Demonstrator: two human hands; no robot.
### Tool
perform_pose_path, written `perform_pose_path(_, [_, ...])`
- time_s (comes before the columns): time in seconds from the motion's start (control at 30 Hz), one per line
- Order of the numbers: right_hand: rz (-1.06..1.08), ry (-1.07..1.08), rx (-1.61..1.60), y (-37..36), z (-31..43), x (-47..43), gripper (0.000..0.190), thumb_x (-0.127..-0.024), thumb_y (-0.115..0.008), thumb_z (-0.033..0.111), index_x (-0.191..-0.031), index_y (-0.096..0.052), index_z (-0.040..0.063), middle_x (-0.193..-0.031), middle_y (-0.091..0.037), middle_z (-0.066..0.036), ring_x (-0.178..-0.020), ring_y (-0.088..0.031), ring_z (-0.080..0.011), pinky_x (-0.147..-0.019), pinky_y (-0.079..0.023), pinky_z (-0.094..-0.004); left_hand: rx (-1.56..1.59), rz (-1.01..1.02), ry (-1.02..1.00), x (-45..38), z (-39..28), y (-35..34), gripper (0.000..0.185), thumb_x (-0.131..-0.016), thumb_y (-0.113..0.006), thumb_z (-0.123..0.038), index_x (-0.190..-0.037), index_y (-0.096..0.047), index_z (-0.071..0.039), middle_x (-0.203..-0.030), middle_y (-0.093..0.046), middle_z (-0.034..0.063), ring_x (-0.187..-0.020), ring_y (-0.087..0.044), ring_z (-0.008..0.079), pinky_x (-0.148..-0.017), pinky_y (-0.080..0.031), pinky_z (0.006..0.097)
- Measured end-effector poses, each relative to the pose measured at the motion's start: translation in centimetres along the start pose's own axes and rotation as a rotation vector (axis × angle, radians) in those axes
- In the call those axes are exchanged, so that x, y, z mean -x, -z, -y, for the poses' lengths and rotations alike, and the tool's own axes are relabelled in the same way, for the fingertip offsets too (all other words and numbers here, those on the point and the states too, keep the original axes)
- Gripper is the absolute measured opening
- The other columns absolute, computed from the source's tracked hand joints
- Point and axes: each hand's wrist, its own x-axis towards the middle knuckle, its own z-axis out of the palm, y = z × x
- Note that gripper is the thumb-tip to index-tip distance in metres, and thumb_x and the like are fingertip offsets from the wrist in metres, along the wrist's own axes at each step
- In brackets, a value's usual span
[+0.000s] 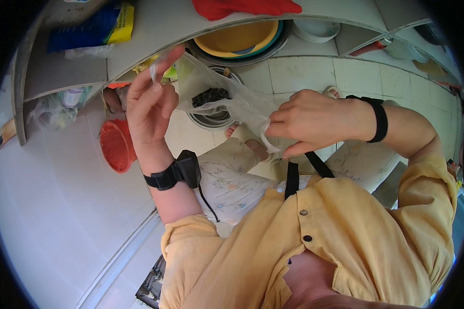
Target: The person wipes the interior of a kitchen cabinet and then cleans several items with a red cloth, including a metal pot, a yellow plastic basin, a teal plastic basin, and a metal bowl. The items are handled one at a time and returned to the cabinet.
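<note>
A translucent plastic bag (239,96) is stretched between my two hands, with a dark, wrinkled item (210,96) seen in or behind it; I cannot tell which. My left hand (152,92) is raised at the left, a strip of the bag looped about its fingers and the index finger pointing up. My right hand (303,121), palm down, pinches the bag's twisted other end between its fingers. Below the bag a round metal basin (212,123) stands on the floor, partly covered by the plastic. Black straps circle both wrists.
A tiled shelf unit holds stacked yellow and green basins (237,38), white plates (317,30) and a blue-and-yellow packet (96,29). A red cloth (243,7) lies on top. A red plastic basket (116,146) is left of my left wrist. My legs and feet are below.
</note>
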Motion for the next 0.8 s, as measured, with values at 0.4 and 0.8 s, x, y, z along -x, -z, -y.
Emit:
perform_pose_path(0.4, [-0.357, -0.182, -0.391, -0.3, -0.7, -4.2, 0.032, -0.09, -0.064, 0.028, -0.106, -0.063, 0.002, -0.11, -0.063, -0.016, -0.098, -0.061, -0.0307, -0.082, -0.049, -0.0384, -0.017, 0.183, -0.009, -0.7, 0.1, -2.0, 0.033, -0.086, -0.062, -0.009, -0.117, -0.067, -0.001, -0.141, -0.042, 0.0363, -0.057, -0.059, 0.0131, -0.059, -0.048, 0.0228])
perform_pose_path(0.8, [0.398, -0.194, 0.105, -3.6, -0.6, -3.5, 0.048, -0.085, -0.066, 0.032, -0.122, -0.06, 0.001, -0.142, -0.046, -0.018, -0.114, -0.056, -0.0284, -0.093, -0.045, -0.0451, -0.004, 0.147, -0.079, -1.0, 0.2, -1.8, 0.023, -0.087, -0.064, -0.015, -0.109, -0.07, -0.014, -0.157, -0.026, 0.0245, -0.06, -0.041, 0.0097, -0.062, -0.037, 0.0222])
